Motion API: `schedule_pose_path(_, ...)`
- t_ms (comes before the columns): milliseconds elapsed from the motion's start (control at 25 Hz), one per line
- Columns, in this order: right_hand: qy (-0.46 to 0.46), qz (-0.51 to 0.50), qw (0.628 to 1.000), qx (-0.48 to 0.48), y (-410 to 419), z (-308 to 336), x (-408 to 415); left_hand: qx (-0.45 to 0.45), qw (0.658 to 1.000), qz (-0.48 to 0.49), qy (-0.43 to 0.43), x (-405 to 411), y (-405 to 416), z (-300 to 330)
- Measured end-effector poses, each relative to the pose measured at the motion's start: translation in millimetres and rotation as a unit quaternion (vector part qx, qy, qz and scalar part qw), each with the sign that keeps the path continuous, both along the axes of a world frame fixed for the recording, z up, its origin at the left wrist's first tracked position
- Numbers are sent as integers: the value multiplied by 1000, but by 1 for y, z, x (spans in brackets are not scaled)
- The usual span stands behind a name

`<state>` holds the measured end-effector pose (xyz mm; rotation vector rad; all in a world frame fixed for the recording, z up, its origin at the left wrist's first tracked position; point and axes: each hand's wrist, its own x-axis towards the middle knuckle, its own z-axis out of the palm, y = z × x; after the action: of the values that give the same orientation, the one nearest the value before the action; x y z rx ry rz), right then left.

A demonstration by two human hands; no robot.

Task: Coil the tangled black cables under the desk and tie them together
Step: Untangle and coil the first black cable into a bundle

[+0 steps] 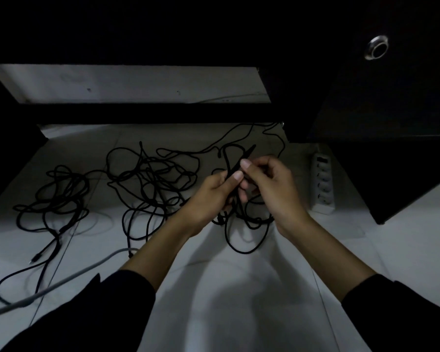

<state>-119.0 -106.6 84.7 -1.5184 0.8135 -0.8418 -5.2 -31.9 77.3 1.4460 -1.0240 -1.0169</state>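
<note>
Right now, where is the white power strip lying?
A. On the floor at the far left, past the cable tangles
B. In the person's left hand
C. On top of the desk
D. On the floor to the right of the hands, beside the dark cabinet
D: the white power strip lies on the pale floor, to the right of the right hand, next to the dark cabinet.

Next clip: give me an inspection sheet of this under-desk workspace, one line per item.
Surface: pale tiled floor, dimly lit.
Job's things: black cables in loose tangles, left pile and middle pile lying on the floor; none coiled or tied.
Clutter: nothing seen.
Hands: left hand and right hand both pinch a black strand raised off the floor; loops hang below them.
Cables: grey cable crosses lower left; plug ends at far left, type unclear.
Surroundings: white power strip at right; dark desk panels; round metal fitting.
</note>
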Motion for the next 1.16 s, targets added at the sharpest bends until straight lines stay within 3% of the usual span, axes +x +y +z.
schedule_pose_path(120, 66, 50, 996, 18, -1, -23, -7, -24, 999, 39, 3, 4, 1, 2)
schedule_pose_path(240, 146, 170, 975, 13, 3, -44, -13, -37, 996, 73, 42, 12, 0, 6)
schedule_pose_path(400, 216, 238, 944, -75, 0, -66, -26, -54, 980, 91, 167, 15, -1, 11)
schedule_pose_path(680, 305, 302, 866, -258, -18, -88, -39, -45, 974, 94, 200, 28, 1, 16)
schedule_pose_path(800, 272, 255, 891, -259, -25, -78, -37, -17, 982, 78, 172, 30, 5, 19)
schedule_pose_path(920, 219, 207, 897, -324, -30, -56, -31, 13, 990, 69, 119, 32, 8, 20)
schedule_pose_path(1160, 181, 223, 862, -417, -17, -24, -21, 28, 993, 73, 89, 23, 5, 18)
